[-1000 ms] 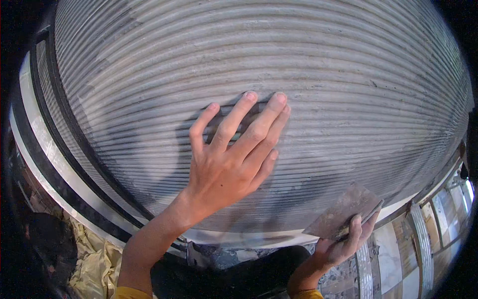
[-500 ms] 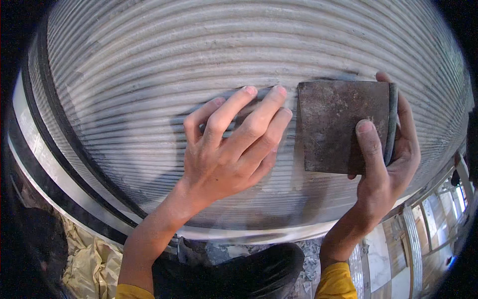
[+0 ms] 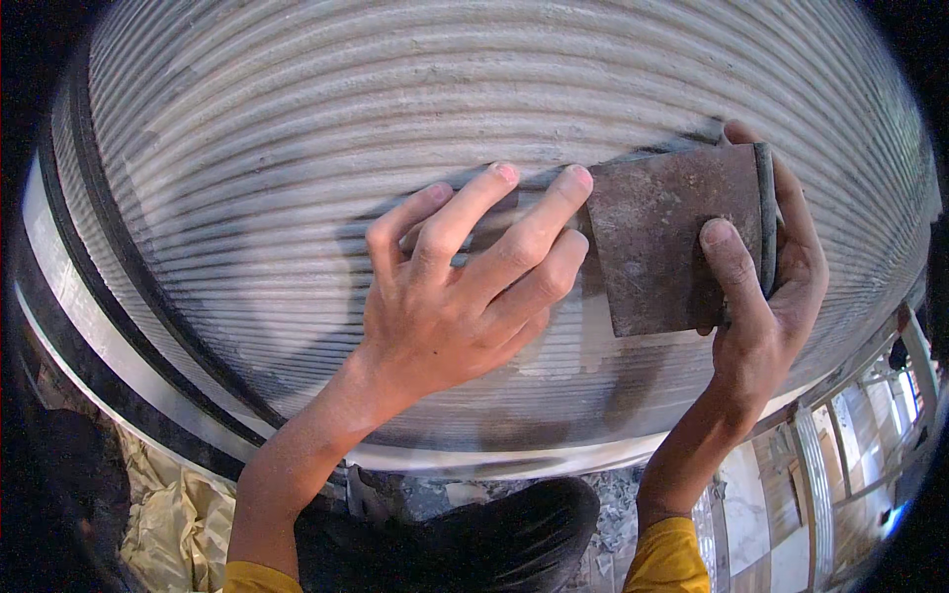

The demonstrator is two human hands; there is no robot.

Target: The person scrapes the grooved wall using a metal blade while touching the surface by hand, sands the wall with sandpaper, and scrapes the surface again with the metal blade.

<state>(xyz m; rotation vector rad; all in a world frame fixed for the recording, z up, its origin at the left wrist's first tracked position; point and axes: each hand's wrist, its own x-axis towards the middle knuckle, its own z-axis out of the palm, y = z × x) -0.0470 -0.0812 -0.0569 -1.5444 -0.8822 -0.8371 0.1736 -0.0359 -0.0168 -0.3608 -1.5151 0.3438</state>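
A large, pale, curved surface with horizontal ribs fills most of the view. My right hand grips a square, worn, brown-grey putty scraper by its thicker right edge, thumb on the near face and fingers behind. The scraper is tilted slightly, its left edge pointing toward my other hand. With fingers spread and a little bent, my left hand reaches over the ribs and holds nothing. One of its fingertips is at the scraper's upper left corner; whether it touches cannot be told.
Black and white bands run along the ribbed surface's left side. Crumpled gold-coloured sheeting lies at lower left. My dark-clothed leg is below, beside scattered debris. A metal frame stands over tiled floor at lower right.
The scraper has shifted slightly left and up and turned a little counterclockwise in my right hand. My left fingertips have moved slightly right, closing the gap to its corner.
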